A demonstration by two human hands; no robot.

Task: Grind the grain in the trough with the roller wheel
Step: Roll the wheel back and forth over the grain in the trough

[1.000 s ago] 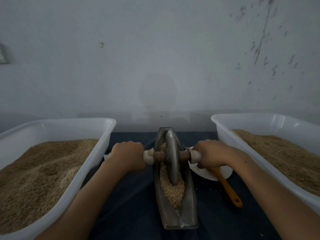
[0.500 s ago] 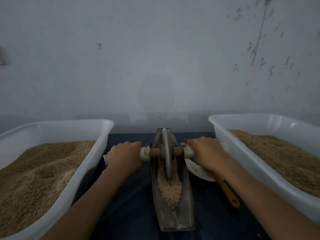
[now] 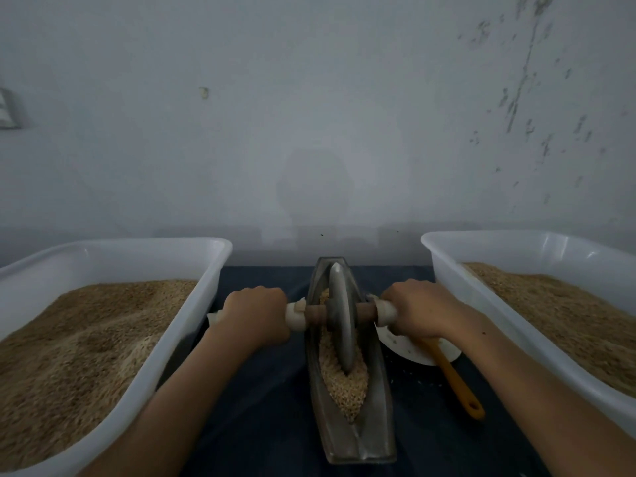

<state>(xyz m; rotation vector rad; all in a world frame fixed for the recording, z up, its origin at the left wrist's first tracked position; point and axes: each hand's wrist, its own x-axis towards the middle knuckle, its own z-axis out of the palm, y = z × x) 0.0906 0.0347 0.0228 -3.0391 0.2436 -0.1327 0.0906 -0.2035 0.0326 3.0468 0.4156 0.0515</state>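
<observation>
While the left hand (image 3: 256,313) and right hand (image 3: 418,309) each clench 1 end of the axle, the roller wheel (image 3: 340,316) stands upright in the grain (image 3: 347,387) filling the metal trough (image 3: 371,438) between 2 white tubs (image 3: 192,325).

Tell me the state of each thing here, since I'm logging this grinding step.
left hand: closed around the axle's left grip.
right hand: closed around the right grip.
roller wheel: upright, on edge in the trough.
trough: lying flat, holding grain.
left tub: open, heaped with grain.
right tub: open, partly filled.
white plate: flat beside the trough.
orange-handled utensil: resting on the plate.
</observation>
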